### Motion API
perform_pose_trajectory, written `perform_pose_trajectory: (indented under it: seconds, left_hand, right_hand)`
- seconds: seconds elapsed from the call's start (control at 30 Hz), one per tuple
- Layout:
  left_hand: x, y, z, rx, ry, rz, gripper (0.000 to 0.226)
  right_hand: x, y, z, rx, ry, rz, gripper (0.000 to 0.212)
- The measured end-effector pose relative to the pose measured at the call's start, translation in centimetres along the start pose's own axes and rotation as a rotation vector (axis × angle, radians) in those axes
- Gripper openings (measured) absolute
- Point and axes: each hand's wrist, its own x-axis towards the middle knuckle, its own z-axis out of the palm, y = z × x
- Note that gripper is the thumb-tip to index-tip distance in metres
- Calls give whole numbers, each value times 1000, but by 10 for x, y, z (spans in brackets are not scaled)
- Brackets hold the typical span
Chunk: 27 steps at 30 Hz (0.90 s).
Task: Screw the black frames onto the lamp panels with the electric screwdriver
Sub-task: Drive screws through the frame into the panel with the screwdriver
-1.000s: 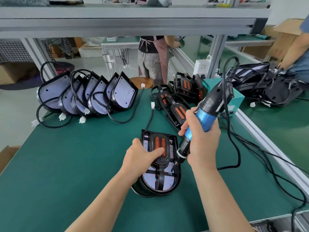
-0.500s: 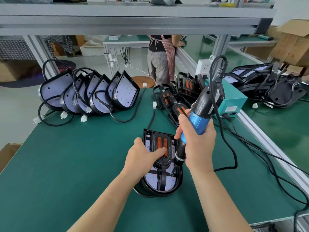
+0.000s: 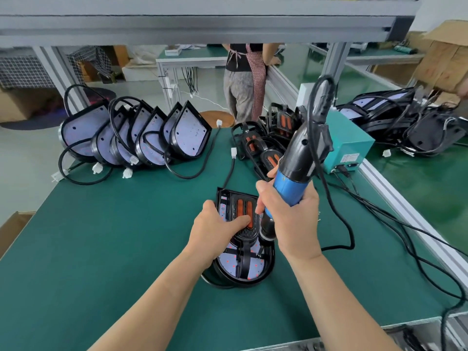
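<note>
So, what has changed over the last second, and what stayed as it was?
The right hand has tilted the screwdriver a little more upright, and its tip remains at the right edge of the frame. Nothing was taken or let go. The left hand still holds the panel, thumb on the frame, and both lie where they were.

bare forearms; bare left hand, right hand
</note>
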Motion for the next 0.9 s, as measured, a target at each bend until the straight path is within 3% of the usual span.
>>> perform_pose_trajectory:
  seconds: [0.17, 0.27, 0.33, 0.4, 0.53, 0.63, 0.67, 0.73, 0.8, 0.9]
  left_hand:
    - [-5, 5, -3, 3, -27, -12, 67]
    - [-5, 5, -4, -11, -28, -22, 70]
    - [-5, 6, -5, -10, -37, -34, 72]
    - [-4, 7, -6, 11, -53, -46, 72]
    - [-1, 3, -5, 103, -49, -41, 72]
    - [0, 6, 1, 310, 186, 155, 92]
    - [0, 10, 3, 357, 269, 281, 86]
    - [2, 25, 11, 459, 320, 520, 53]
    - [7, 41, 23, 618, 217, 655, 19]
    - [12, 62, 51, 835, -12, 743, 17]
  right_hand:
    - [-3, -6, 2, 39, -67, 23, 23]
    - [8, -15, -3, 142, 58, -28, 17]
    - [19, -19, -16, 194, 183, -36, 33]
    - [28, -17, -34, 246, 310, 14, 37]
    - [32, 9, -81, 468, 524, 230, 23]
    - [27, 31, -112, 554, 584, 328, 27]
    - [27, 37, -120, 577, 591, 344, 27]
    - [27, 45, -131, 648, 598, 362, 27]
    - [28, 48, -138, 736, 589, 363, 27]
    - [30, 50, -144, 835, 577, 370, 29]
